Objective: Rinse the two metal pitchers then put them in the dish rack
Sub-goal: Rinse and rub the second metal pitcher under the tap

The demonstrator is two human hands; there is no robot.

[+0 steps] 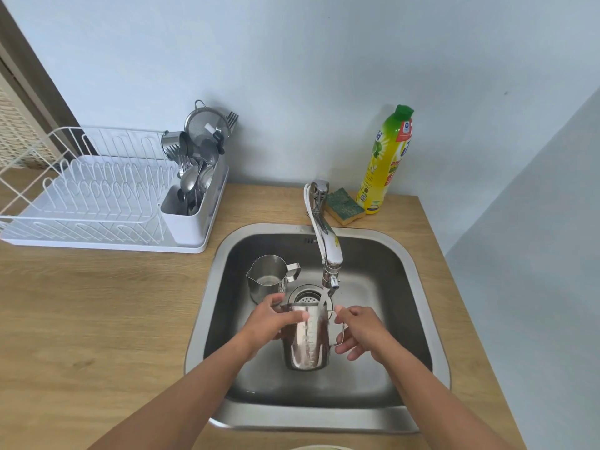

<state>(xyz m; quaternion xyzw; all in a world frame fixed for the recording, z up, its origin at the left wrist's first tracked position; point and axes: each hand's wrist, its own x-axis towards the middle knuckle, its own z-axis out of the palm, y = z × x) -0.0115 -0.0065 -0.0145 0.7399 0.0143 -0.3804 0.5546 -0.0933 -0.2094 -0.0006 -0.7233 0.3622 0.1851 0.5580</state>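
Note:
Over the steel sink (418, 287) I hold a tall metal pitcher (306, 342) upright, just in front of the faucet's spout (331, 274). My left hand (276, 321) grips its body near the rim from the left. My right hand (360, 329) pinches its wire handle on the right. A second, smaller metal pitcher (268, 279) stands upright on the sink floor at the back left, handle to the right. The white dish rack (97, 193) sits on the counter to the left. I see no water stream.
The rack's cutlery caddy (191, 206) holds spoons, forks and a strainer; its plate slots are bare. A sponge (344, 206) and a yellow dish soap bottle (386, 164) stand behind the sink by the wall. The drain strainer (306, 297) lies under the spout.

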